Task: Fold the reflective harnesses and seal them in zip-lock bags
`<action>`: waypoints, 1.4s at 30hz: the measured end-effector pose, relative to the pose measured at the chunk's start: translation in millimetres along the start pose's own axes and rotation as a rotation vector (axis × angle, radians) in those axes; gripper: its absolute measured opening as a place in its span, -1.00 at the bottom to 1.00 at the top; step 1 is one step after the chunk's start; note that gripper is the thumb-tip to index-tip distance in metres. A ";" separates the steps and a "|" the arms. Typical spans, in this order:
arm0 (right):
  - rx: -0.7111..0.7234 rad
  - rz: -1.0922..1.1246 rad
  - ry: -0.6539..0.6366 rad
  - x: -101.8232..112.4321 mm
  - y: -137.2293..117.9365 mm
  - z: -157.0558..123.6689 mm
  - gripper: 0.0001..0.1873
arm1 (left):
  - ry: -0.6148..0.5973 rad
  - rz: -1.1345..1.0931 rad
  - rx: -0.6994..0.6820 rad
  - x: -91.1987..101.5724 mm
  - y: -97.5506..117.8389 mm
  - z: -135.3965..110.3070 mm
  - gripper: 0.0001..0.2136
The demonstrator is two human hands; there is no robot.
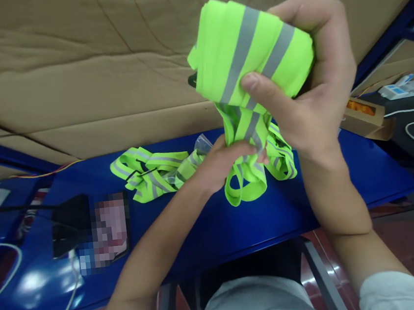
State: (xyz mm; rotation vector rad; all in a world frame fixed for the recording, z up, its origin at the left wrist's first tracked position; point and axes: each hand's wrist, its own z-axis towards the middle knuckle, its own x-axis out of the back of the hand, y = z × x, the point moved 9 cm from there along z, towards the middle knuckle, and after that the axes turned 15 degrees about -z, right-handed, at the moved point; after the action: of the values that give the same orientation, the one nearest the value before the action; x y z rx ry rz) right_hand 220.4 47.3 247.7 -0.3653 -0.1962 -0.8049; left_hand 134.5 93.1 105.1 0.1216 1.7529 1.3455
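Observation:
A wide folded bundle of neon-yellow reflective strap point(218, 50) with grey stripes is raised in front of the cardboard wall. My right hand point(313, 75) grips it, thumb across the front and fingers behind. Loose strap hangs from the bundle's underside. Lower down, my left hand point(226, 163) is closed around this hanging strap, with a loop point(245, 188) dangling beneath it. More neon strap point(149, 168) lies heaped on the blue table, left of my left hand. Another coil of strap point(283, 154) lies behind the dangling loop, to its right.
On the blue table point(214, 228) at left are a black box-shaped device point(72, 226) with cables and a blurred-out flat object point(109, 229). An open cardboard box point(368, 118) and white devices point(407, 85) sit at right. Cardboard point(72, 65) stands behind the table.

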 end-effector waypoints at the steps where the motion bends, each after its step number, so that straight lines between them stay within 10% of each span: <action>1: 0.004 0.006 -0.010 1.9 1.2 1.7 -0.61 | -0.052 -0.031 0.018 -1.9 2.0 0.6 -0.90; 10: 0.354 -0.259 -0.023 -20.9 -17.5 -14.3 -0.64 | -0.110 -0.135 0.004 -5.0 44.0 -21.4 -0.88; 16: 0.306 -0.172 -0.282 -34.3 -16.4 -12.7 -0.57 | -0.074 -0.051 -0.157 -3.6 60.3 -21.8 -0.48; 21: 0.292 0.051 -0.560 -34.1 -31.7 -14.6 -0.64 | -0.005 -0.123 -0.281 4.1 71.5 -17.4 -0.71; 27: -0.084 0.232 -0.207 -11.3 8.8 -2.5 -0.50 | -0.030 0.094 -0.259 5.2 70.4 -26.3 -0.64; 32: -0.175 0.264 -0.523 -37.5 30.3 -13.9 -0.56 | -0.110 0.139 -0.211 -0.8 58.9 -21.2 -0.53; 42: 0.130 -0.165 -0.264 -14.2 1.3 -4.7 -0.53 | -0.112 -0.306 -0.184 2.4 50.9 -12.8 -0.76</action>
State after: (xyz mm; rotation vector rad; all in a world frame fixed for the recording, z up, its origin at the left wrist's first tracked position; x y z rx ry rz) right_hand 211.8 55.7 238.7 -0.3344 -0.5283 -0.8999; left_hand 103.1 105.8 145.2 -0.1650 1.4773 1.2409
